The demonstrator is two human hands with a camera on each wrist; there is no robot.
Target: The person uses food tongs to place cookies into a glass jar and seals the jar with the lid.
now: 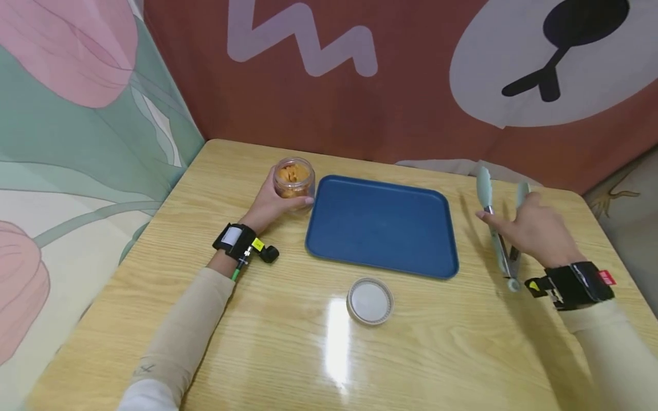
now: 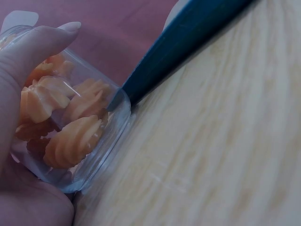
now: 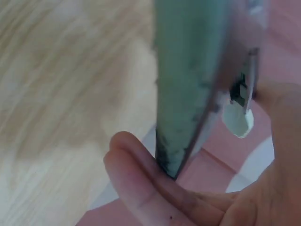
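My left hand (image 1: 269, 201) grips a clear jar (image 1: 304, 188) of orange-brown cookies at the tray's left edge. Its thumb lies across the jar's near side, and the open mouth faces up. The left wrist view shows ridged, piped-looking cookies (image 2: 73, 141) through the jar wall. On the right, my right hand (image 1: 545, 231) holds a pair of tongs (image 1: 484, 188) with pale mint-green tips and metal arms. The tongs are spread apart, tips pointing away from me. Close up in the right wrist view, a green tongs arm (image 3: 188, 84) passes near the curled fingers (image 3: 136, 188).
A blue rectangular tray (image 1: 382, 225) lies on the wooden table (image 1: 267, 342) between the hands. In front of it sits a round lid (image 1: 370, 301). A reddish-brown printed wall (image 1: 411, 103) stands behind the table, and a floral one (image 1: 92, 148) on the left.
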